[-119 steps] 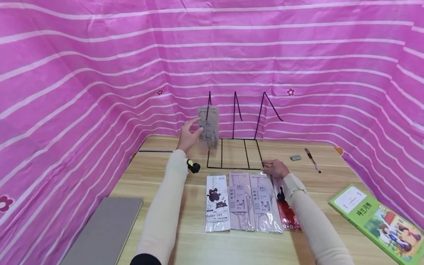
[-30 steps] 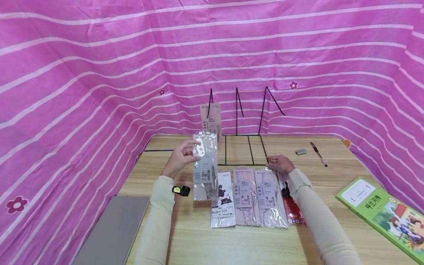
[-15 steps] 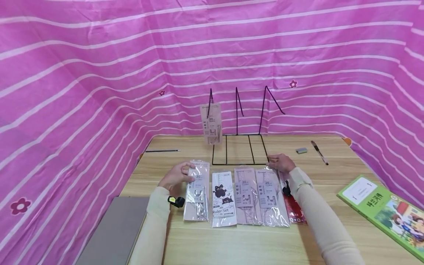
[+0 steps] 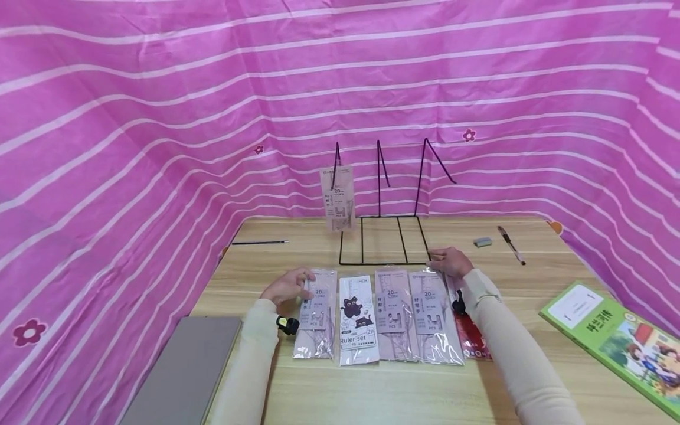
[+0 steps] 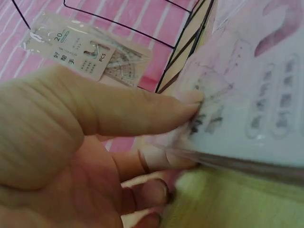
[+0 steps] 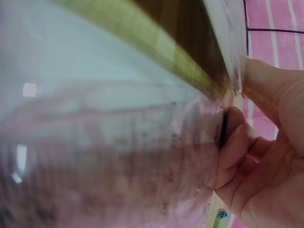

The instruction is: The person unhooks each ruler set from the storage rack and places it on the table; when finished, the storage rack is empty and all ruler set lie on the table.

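Note:
My left hand [image 4: 287, 286] pinches the upper left edge of a clear-bagged ruler set [image 4: 314, 321], thumb on top and a finger below. The pack lies low over the table, left of a ruler set with black cats [image 4: 355, 310]. Two more matching ruler sets [image 4: 392, 313] lie to the right. My right hand [image 4: 450, 261] holds the front right corner of a black wire rack [image 4: 382, 264], its fingers curled in the right wrist view. Another ruler set [image 4: 337, 203] hangs from the rack's left hook, also visible in the left wrist view.
A red pack [image 4: 473, 339] lies partly under my right forearm. A green book [image 4: 611, 342] is on the right, a grey board [image 4: 183, 366] at the left. Farther back are a pencil [image 4: 260, 242], a grey eraser-like block [image 4: 482, 242] and a pen [image 4: 511, 245]. Pink striped cloth surrounds the table.
My left hand has left the hanging ruler set, carried another one forward and lowered it left of the cat pack. My right hand stays at the rack's corner.

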A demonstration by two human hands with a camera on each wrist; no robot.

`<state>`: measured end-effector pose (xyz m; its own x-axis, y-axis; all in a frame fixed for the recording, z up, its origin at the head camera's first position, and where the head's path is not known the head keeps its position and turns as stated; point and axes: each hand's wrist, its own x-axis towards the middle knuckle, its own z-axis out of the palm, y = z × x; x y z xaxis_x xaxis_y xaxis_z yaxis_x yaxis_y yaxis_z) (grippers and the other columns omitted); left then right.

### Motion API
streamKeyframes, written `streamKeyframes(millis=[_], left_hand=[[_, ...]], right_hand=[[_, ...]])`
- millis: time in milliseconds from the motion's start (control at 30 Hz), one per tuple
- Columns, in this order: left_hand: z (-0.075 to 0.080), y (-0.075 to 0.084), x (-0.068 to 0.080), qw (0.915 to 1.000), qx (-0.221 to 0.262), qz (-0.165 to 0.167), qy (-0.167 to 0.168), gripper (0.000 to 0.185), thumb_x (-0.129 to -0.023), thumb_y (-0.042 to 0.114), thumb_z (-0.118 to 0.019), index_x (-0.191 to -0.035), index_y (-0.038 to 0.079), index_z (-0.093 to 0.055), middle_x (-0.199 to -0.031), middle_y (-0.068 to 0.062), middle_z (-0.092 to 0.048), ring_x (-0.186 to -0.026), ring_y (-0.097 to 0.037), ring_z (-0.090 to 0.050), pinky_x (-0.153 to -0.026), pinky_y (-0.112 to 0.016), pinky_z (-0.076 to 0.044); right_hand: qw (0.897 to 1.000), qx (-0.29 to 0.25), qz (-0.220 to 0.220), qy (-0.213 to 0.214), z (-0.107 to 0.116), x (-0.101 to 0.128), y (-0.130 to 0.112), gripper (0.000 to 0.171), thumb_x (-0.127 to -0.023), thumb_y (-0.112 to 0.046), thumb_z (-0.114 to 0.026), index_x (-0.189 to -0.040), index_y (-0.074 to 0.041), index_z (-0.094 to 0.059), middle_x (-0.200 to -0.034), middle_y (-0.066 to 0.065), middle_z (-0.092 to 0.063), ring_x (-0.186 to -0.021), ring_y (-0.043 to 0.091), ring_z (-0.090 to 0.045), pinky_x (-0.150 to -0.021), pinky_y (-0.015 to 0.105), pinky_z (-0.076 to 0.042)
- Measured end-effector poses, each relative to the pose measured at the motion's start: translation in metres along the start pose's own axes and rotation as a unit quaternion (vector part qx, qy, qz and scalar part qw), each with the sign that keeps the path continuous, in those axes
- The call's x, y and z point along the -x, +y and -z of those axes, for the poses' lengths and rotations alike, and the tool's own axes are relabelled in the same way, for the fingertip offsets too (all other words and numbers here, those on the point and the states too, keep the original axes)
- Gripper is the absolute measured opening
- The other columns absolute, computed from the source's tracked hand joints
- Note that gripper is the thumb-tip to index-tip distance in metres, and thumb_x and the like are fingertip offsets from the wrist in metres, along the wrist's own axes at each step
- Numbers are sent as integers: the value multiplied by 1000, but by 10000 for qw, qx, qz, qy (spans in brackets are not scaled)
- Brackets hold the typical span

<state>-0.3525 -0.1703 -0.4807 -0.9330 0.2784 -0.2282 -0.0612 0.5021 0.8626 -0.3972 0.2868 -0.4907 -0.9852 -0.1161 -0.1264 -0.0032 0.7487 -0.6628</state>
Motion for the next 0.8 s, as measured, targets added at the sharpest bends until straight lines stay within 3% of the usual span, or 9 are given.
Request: streamKeyframes(millis=[167, 400, 500, 633, 700, 800], left_hand=[[-1, 4, 2, 9997, -84, 131, -167, 40, -81, -9, -71, -117, 1, -57, -105, -14, -68, -98, -27, -63, -104, -59, -38], [-1, 12, 1, 9974, -647, 293, -148, 31, -84, -5, -70, -112, 5, -60, -108, -12, -67, -102, -30, -60, -102, -58, -39], [1, 14, -6, 9979, -622, 165, 31, 30, -85, -4, -70, -113, 4, -61, -101, -12, -64, -95, -28, -58, -90, -47, -45], [7, 24, -22, 9981, -487, -136, 360, 36, -90, 3, -68, -125, 4, -61, -93, -9, -55, -85, -23, -53, -74, -35, -45], [10, 32, -32, 9972, -460, -338, 483, 38, -93, 9, -67, -130, 6, -59, -94, -9, -54, -86, -23, -53, -74, -34, -47], [17, 48, -47, 9945, -384, -733, 635, 41, -95, 13, -67, -134, 9, -57, -110, -14, -61, -99, -26, -57, -83, -40, -52]], right_hand=[[9999, 96, 50, 1, 0, -1, -1, 59, -96, -29, -68, -148, -8, -48, -144, 36, -45, -120, 47, -57, -103, 59, -44], [9996, 242, 130, 61, 1, 1, -2, 59, -95, -29, -68, -146, -6, -50, -142, 37, -47, -121, 49, -56, -102, 59, -45], [9998, 169, 88, 60, 1, 1, -3, 59, -95, -29, -69, -146, -7, -50, -142, 36, -47, -122, 49, -55, -103, 59, -44], [9999, -96, -69, -6, 0, 4, -5, 60, -95, -28, -70, -148, -8, -49, -146, 36, -44, -125, 49, -53, -105, 60, -42], [9996, -231, -161, -47, -1, 5, -6, 60, -95, -27, -69, -148, -8, -48, -147, 35, -42, -125, 48, -52, -106, 59, -41], [9996, -221, -175, -22, -1, 4, -6, 59, -96, -26, -69, -148, -8, -48, -147, 34, -43, -126, 48, -52, -107, 59, -41]])
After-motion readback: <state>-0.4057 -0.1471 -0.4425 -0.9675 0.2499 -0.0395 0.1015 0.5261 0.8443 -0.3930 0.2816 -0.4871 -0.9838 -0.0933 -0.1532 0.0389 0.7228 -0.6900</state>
